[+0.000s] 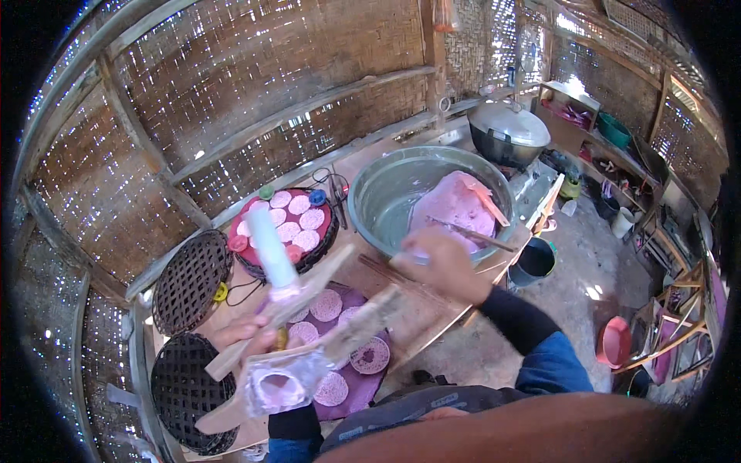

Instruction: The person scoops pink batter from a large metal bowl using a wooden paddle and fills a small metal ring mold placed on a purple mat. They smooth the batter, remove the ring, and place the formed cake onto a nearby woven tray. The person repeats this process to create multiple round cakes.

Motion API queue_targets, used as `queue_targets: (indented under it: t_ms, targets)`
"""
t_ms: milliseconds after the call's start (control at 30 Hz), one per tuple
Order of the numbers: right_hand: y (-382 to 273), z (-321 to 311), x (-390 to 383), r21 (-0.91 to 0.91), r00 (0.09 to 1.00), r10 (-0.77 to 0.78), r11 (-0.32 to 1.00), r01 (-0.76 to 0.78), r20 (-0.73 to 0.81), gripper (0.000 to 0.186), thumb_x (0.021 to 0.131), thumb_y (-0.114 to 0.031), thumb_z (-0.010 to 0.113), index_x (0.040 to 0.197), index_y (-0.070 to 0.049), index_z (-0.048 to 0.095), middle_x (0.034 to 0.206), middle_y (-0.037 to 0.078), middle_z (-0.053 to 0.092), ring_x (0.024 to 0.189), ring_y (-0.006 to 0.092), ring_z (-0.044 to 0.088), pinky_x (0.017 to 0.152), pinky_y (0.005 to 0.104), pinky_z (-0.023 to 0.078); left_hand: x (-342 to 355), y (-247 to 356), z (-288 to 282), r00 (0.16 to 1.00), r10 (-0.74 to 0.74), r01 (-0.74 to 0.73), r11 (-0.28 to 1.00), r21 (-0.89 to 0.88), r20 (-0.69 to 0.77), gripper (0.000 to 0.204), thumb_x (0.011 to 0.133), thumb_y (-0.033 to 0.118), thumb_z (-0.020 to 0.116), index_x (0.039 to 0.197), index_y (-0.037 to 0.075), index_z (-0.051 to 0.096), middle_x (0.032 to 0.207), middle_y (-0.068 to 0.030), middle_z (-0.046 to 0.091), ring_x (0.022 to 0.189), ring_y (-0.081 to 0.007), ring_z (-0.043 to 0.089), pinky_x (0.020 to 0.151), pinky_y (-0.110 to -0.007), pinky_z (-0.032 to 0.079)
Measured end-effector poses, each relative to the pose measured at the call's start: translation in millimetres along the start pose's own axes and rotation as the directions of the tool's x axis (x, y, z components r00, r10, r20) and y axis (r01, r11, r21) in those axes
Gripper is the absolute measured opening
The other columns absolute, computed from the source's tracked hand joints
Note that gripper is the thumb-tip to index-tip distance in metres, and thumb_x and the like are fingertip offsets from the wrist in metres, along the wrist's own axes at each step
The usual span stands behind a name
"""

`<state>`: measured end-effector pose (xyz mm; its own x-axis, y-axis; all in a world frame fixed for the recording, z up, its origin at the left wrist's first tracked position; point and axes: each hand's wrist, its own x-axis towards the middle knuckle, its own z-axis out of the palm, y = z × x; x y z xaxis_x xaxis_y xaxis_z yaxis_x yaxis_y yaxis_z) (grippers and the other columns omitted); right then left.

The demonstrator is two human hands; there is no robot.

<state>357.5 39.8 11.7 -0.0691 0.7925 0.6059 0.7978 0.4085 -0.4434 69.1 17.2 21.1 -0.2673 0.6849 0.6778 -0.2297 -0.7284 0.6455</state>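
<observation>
Left grip [251, 333]: wrapped around the wooden press [363, 328]
Press bars: long axes slanting rightward and away from left grip
Right grip [446, 266]: curled, blurred; cannot tell whether it pinches anything
Pink dough [449, 202]: in the basin [377, 204], just beyond right grip, the nearer hand

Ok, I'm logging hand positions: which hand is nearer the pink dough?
Right. The right hand is at the near edge of the pink dough, contact unclear; the left hand is farther off, toward the lower left, holding a wooden tool.
</observation>
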Motion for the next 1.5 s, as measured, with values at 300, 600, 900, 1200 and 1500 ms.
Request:
queue_targets:
  t_ms: [300, 600, 900, 1200, 1500]
  targets:
    - [141, -63, -3, -0.753, 0.941, 0.085, 0.625, 0.205, 0.327, 0.011, 0.073, -0.012, 0.052, 0.072, -0.008, 0.062, 0.072, 0.013, 0.058, 0.066, 0.0229, 0.060, 0.057, 0.0380, 0.048, 16, -16, -3, 0.990, -0.057, 0.055, 0.998, -0.016, -0.129, 0.042, 0.065, 0.013, 0.075, 0.101, 0.005, 0.055, 0.103, -0.0097, 0.055, 0.093, -0.0197, 0.054, 0.077, -0.036, 0.048]
    - [231, -60, 98, -0.761, 0.859, 0.184, 0.575, 0.299, 0.477, 0.023, 0.079, -0.017, 0.048, 0.098, -0.022, 0.061, 0.067, 0.004, 0.063, 0.062, 0.0226, 0.063, 0.050, 0.0380, 0.046, 17, -34, 12, 0.975, -0.104, 0.116, 0.992, 0.048, -0.194, 0.039, 0.067, 0.012, 0.074, 0.100, 0.004, 0.056, 0.100, -0.0099, 0.056, 0.089, -0.0193, 0.055, 0.074, -0.034, 0.048]
    - [290, -27, 117, -0.568, 0.793, -0.024, 0.684, 0.458, 0.609, 0.025, 0.070, -0.016, 0.055, 0.089, -0.026, 0.068, 0.065, 0.006, 0.063, 0.064, 0.0248, 0.063, 0.059, 0.0387, 0.048, 6, -41, 18, 0.962, -0.148, 0.175, 0.979, 0.104, -0.231, 0.036, 0.069, 0.012, 0.072, 0.099, 0.002, 0.056, 0.097, -0.0101, 0.057, 0.086, -0.0189, 0.056, 0.072, -0.032, 0.049]
    - [241, -47, 95, -0.457, 0.731, -0.062, 0.744, 0.488, 0.680, 0.030, 0.074, -0.021, 0.054, 0.099, -0.031, 0.066, 0.068, 0.006, 0.062, 0.062, 0.0260, 0.061, 0.060, 0.0392, 0.046, 9, -38, 14, 0.964, -0.179, 0.192, 0.980, 0.046, -0.197, 0.033, 0.070, 0.011, 0.071, 0.098, 0.000, 0.056, 0.095, -0.0104, 0.058, 0.082, -0.0186, 0.058, 0.070, -0.031, 0.050]
    - [161, -77, 46, -0.470, 0.672, 0.062, 0.762, 0.446, 0.738, 0.036, 0.069, -0.024, 0.055, 0.103, -0.027, 0.065, 0.063, 0.009, 0.060, 0.059, 0.0276, 0.060, 0.056, 0.0405, 0.047, 7, -36, 3, 0.967, -0.237, 0.231, 0.971, -0.066, -0.097, 0.030, 0.072, 0.010, 0.069, 0.097, -0.001, 0.057, 0.092, -0.0106, 0.059, 0.079, -0.0182, 0.059, 0.067, -0.029, 0.051]
